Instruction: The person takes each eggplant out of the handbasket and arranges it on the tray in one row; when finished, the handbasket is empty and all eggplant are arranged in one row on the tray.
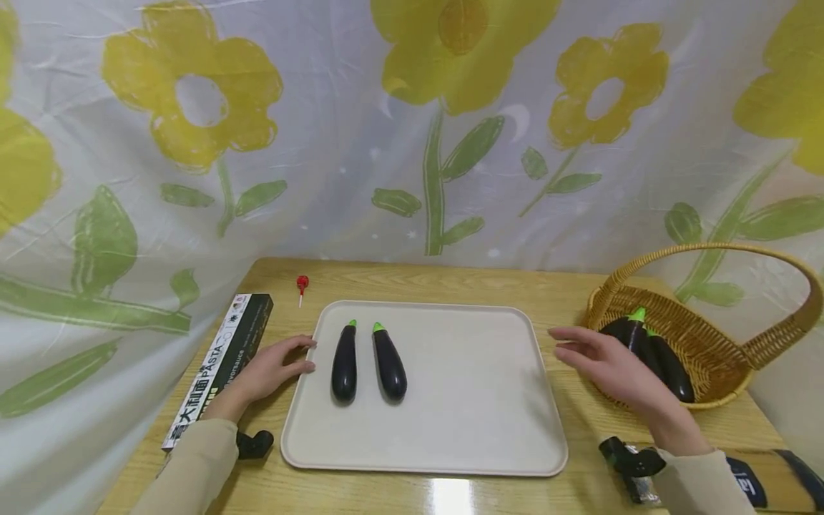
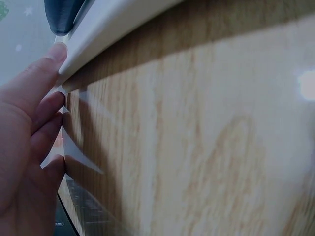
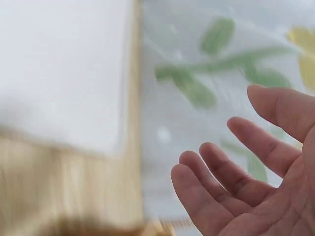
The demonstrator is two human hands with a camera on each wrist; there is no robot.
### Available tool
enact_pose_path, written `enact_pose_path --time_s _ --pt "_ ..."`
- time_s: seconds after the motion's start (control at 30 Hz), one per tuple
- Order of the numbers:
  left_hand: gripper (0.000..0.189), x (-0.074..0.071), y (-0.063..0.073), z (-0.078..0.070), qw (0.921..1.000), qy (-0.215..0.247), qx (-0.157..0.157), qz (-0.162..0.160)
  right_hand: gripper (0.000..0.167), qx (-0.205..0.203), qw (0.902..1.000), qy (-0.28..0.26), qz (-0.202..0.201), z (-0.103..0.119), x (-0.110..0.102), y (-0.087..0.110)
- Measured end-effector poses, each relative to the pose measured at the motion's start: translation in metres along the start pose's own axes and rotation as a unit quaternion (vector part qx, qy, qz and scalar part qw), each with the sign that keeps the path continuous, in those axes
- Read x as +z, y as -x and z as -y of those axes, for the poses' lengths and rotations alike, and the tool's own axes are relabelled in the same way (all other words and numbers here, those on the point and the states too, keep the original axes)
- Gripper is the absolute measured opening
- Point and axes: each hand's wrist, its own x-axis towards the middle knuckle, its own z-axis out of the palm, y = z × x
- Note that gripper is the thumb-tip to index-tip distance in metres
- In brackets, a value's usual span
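Observation:
Two dark eggplants with green tops, a left eggplant (image 1: 344, 363) and a right eggplant (image 1: 390, 363), lie side by side on the left half of a pale rectangular tray (image 1: 476, 400). My left hand (image 1: 273, 368) rests at the tray's left edge, thumb and fingertips right at the rim; its wrist view shows the thumb along the tray side (image 2: 106, 32). Raised between the tray and a wicker basket (image 1: 714, 350), my right hand (image 1: 608, 361) has loosely spread fingers and holds nothing. More eggplants (image 1: 669, 365) lie in the basket, partly behind that hand.
Left of the tray lies a long pasta box (image 1: 222, 365), partly under the left forearm. A red lollipop (image 1: 302, 283) is near the table's back edge. By the right forearm, a long brown package (image 1: 772, 476) lies at the front right. A flowered cloth (image 1: 335, 179) hangs behind the table.

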Motion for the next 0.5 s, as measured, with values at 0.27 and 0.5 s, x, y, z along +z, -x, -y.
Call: enact_pose_path --time_s 0.27,0.5 --pt "0.044 -0.001 0.000 0.000 1.0000 -0.005 0.002 -0.001 0.060 0.046 0.9980 0.019 -0.039 -0.035 -0.074 0.008" --pt "0.044 -0.001 -0.001 0.000 1.0000 -0.005 0.003 0.001 0.076 0.116 0.9923 -0.014 -0.041 -0.071 -0.111 0.003"
